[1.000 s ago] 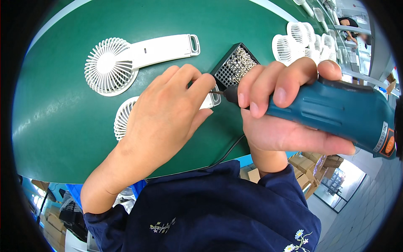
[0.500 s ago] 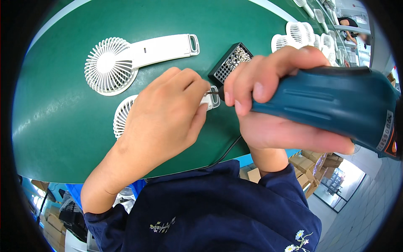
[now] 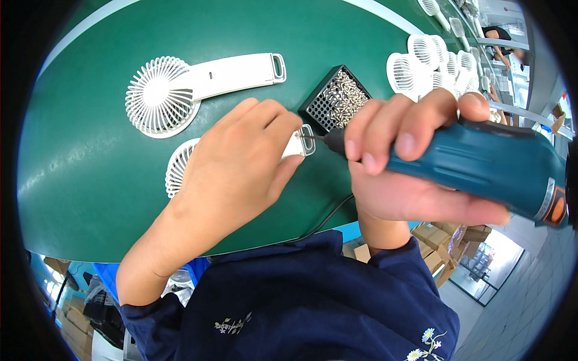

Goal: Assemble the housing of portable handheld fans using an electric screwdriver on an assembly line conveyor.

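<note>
My left hand (image 3: 238, 150) is closed over a white handheld fan (image 3: 179, 167) on the table and covers most of its handle. The slatted head shows left of the hand, and the loop end comes out at its right. In my right hand (image 3: 406, 156) is a teal electric screwdriver (image 3: 481, 159), its body lying across the palm. Its thin bit points left at the loop end of the handle; whether the tip touches cannot be made out. Behind them a second white fan (image 3: 235, 76) lies flat. A black tray (image 3: 317, 107) of small metal screws (image 3: 346, 99) sits near the screwdriver's nose.
Several white fan parts (image 3: 402, 73) are piled at the far right of the green table (image 3: 78, 180). A black cable (image 3: 328, 215) runs along the near edge. Cardboard boxes (image 3: 435, 240) stand below at the right. Another person (image 3: 501, 45) is in the far right background.
My right hand has drawn the screwdriver a little to the right, showing more of its bit and of the screw tray. My left hand stays on the fan almost unmoved.
</note>
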`<state>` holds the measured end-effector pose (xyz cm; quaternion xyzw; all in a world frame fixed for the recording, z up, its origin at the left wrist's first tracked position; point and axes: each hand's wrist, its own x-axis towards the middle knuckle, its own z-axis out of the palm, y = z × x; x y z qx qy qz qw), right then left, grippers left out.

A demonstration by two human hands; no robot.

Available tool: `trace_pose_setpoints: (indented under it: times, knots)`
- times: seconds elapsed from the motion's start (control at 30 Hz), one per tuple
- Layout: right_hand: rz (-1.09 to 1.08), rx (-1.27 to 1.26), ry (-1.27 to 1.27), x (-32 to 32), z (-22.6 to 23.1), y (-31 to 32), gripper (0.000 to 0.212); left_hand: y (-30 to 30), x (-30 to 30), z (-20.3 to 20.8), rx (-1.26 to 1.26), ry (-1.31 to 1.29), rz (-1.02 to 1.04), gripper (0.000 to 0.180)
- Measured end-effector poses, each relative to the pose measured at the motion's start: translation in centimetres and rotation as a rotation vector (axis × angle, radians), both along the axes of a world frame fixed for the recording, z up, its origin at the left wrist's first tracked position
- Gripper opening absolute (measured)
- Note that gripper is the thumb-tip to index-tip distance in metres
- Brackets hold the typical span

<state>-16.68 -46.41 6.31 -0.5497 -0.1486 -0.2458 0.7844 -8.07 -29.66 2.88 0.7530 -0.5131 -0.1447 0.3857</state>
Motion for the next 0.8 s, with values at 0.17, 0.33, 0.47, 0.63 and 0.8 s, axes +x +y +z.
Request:
trace_pose_setpoints:
  times: [0.17, 0.33, 0.47, 0.63, 0.8]
  knots:
    - [-0.041, 0.026, -0.034, 0.5, 0.3, -0.1, 0.089, 0.1, 0.2, -0.1, -0.091, 0.104, -0.017, 0.034]
    - [-0.115, 0.121, -0.032, 0.2, 0.6, 1.1, 0.086, 0.5, 0.4, -0.5, -0.202, 0.087, -0.016, 0.016]
    - [-0.151, 0.187, -0.045, 0.4, 0.8, 1.3, 0.078, 0.7, 0.4, -0.5, -0.229, 0.061, -0.007, 0.013]
    - [-0.309, 0.226, -0.073, 0.4, 1.6, 1.2, 0.067, 0.8, 0.4, 0.7, -0.175, 0.203, 0.035, 0.012]
    - [-0.367, 0.303, -0.138, 0.5, 1.5, 1.2, 0.063, 1.2, 0.5, 0.1, -0.269, 0.482, 0.114, 0.012]
